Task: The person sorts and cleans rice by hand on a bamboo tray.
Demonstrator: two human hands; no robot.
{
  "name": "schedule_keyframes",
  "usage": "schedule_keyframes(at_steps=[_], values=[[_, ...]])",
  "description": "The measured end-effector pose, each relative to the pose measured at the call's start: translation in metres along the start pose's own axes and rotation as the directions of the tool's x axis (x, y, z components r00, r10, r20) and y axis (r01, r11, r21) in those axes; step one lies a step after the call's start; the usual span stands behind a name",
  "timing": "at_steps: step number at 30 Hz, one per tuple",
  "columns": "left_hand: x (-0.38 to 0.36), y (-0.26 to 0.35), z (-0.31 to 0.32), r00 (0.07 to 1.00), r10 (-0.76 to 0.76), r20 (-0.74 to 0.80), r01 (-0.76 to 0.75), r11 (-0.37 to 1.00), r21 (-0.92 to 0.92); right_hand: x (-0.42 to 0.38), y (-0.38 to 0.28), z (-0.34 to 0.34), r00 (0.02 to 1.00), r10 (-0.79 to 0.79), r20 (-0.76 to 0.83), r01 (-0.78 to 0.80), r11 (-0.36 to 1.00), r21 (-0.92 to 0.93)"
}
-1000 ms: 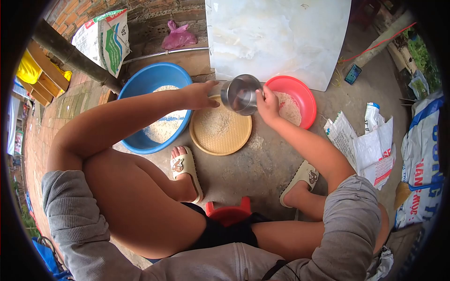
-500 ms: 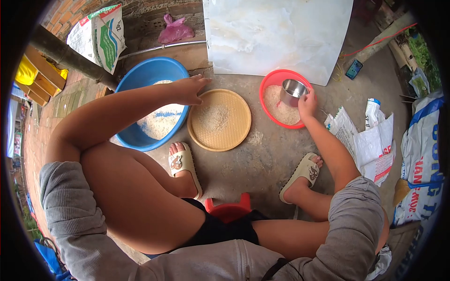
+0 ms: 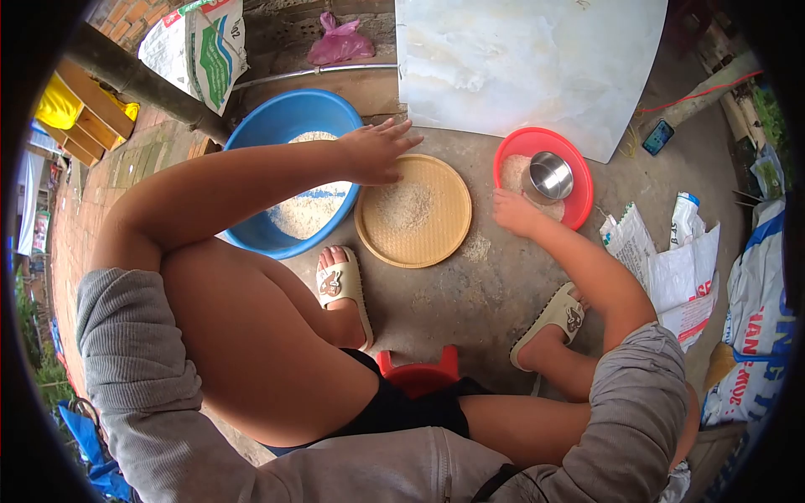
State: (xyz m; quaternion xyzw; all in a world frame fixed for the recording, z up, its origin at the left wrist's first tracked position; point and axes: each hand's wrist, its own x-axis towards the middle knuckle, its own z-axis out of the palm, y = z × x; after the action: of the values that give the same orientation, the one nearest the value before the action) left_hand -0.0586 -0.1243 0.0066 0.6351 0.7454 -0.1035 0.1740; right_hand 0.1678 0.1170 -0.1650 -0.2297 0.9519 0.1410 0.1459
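A round woven tray (image 3: 444, 239) with a thin layer of rice lies on the concrete floor in front of me. My left hand (image 3: 376, 151) rests with spread fingers on the tray's far left rim. A steel cup (image 3: 547, 177) sits in the red basin (image 3: 580, 163), which holds some rice. My right hand (image 3: 514, 212) hovers at the near rim of the red basin, empty, a little short of the cup. A blue basin (image 3: 268, 126) with rice stands to the left of the tray.
A white marble slab (image 3: 528, 59) leans behind the basins. Empty sacks (image 3: 671, 268) and a bottle (image 3: 683, 214) lie at right, a phone (image 3: 656, 137) beyond. A feed bag (image 3: 201, 42) and pink bag (image 3: 340, 44) sit at the back. My sandalled feet flank a red stool (image 3: 418, 375).
My right hand carried the steel cup from above the tray to the red basin, set it down in the rice and let go. My left hand stayed at the tray's rim.
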Motion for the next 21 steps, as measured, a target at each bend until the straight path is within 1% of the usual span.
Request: schedule_keyframes(at_steps=[1,2,3,4,5,6,7,8,9,10,11,12,13,14,17,18,19,20,21], values=[[-0.001,0.000,-0.001,1.000,0.010,0.018,-0.010,1.000,-0.008,0.000,0.003,0.002,0.998,-0.044,0.052,0.047,0.996,-0.070],[-0.003,0.000,-0.001,1.000,0.005,0.018,-0.005,1.000,-0.009,0.004,0.003,0.005,0.998,-0.049,0.050,0.052,0.996,-0.071],[-0.004,-0.002,0.002,1.000,0.010,0.021,-0.010,1.000,-0.003,0.008,0.001,0.003,0.980,0.126,0.157,-0.134,0.990,0.039],[-0.006,-0.004,0.004,1.000,0.015,0.022,-0.015,1.000,0.003,0.012,-0.002,0.002,0.919,0.280,0.279,-0.323,0.938,0.125],[-0.007,-0.007,0.005,1.000,0.008,0.022,-0.008,1.000,0.002,0.016,-0.004,0.000,0.921,0.275,0.276,-0.317,0.940,0.124],[-0.009,-0.009,0.005,0.999,-0.008,0.035,0.008,1.000,-0.004,0.021,-0.009,-0.004,0.846,0.430,0.316,-0.528,0.760,0.378],[-0.012,-0.010,0.006,0.999,-0.022,0.049,0.022,1.000,-0.011,0.025,-0.016,-0.009,0.737,0.543,0.402,-0.664,0.472,0.581],[-0.014,-0.012,0.006,0.998,-0.026,0.049,0.027,1.000,-0.014,0.032,-0.023,-0.011,0.740,0.540,0.401,-0.661,0.476,0.580],[-0.015,-0.014,0.006,0.997,-0.037,0.061,0.038,0.999,-0.012,0.041,-0.030,-0.010,0.654,0.523,0.547,-0.679,0.087,0.729],[-0.015,-0.016,0.006,0.996,-0.047,0.072,0.048,0.999,-0.010,0.048,-0.036,-0.009,0.587,0.439,0.680,-0.603,-0.322,0.729],[-0.015,-0.018,0.006,0.996,-0.051,0.067,0.051,0.999,-0.013,0.054,-0.042,-0.007,0.587,0.441,0.678,-0.606,-0.317,0.730],[-0.015,-0.019,0.005,0.995,-0.058,0.084,0.060,0.998,-0.012,0.059,-0.049,-0.005,0.612,0.355,0.707,-0.512,-0.504,0.696],[-0.014,-0.020,0.005,0.993,-0.066,0.101,0.067,0.998,-0.012,0.063,-0.056,-0.006,0.644,0.267,0.717,-0.408,-0.672,0.617],[-0.014,-0.020,0.006,0.993,-0.068,0.097,0.070,0.997,-0.016,0.066,-0.061,-0.006,0.634,0.272,0.723,-0.326,-0.755,0.570],[-0.016,-0.019,0.009,0.996,-0.050,0.080,0.055,0.997,-0.056,0.067,-0.070,0.008,0.619,0.299,0.726,-0.313,-0.754,0.577],[-0.017,-0.017,0.010,0.998,-0.030,0.052,0.033,0.997,-0.064,0.068,-0.071,0.018,0.619,0.299,0.726,-0.317,-0.751,0.579],[-0.019,-0.016,0.010,1.000,-0.011,0.023,0.012,0.998,-0.069,0.068,-0.071,0.027,0.620,0.319,0.717,-0.277,-0.766,0.580],[-0.019,-0.016,0.009,1.000,-0.014,0.023,0.016,0.997,-0.070,0.068,-0.071,0.037,0.621,0.337,0.708,-0.236,-0.781,0.579],[-0.020,-0.016,0.007,0.998,0.015,0.061,-0.010,0.996,-0.089,0.068,-0.070,0.034,0.623,0.336,0.707,-0.237,-0.779,0.580]])
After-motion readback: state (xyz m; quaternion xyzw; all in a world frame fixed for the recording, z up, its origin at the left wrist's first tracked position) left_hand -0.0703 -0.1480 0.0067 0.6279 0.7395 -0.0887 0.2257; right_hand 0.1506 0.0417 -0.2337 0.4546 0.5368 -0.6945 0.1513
